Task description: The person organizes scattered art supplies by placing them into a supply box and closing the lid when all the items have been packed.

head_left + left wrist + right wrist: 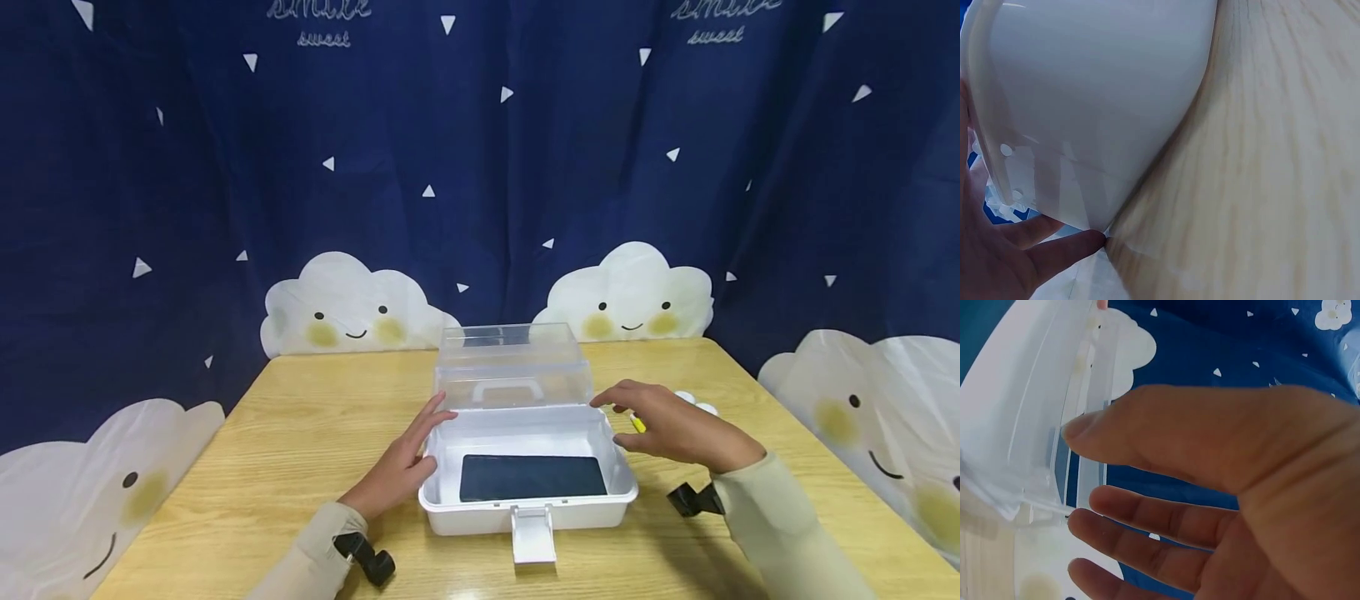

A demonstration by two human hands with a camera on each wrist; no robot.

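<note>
A white plastic storage box (476,518) stands on the table with its clear lid (513,367) tipped back. On the box floor lies a dark, flat rectangular thing (532,478). My left hand (397,468) is at the box's left side, thumb near the rim and fingers reaching toward the back corner; in the left wrist view its fingertips are right at the lower edge of the box wall (1085,94). At the back right corner, my right hand (667,425) has its fingers extended and thumb spread apart, fingertips near the lid hinge and nothing in its grasp.
A white latch flap (533,537) hangs down at the box's front. Behind the right hand, a small yellow thing (637,423) and white rounded things (706,408) show in part. The wooden table (300,425) ends at a dark blue curtain (480,167).
</note>
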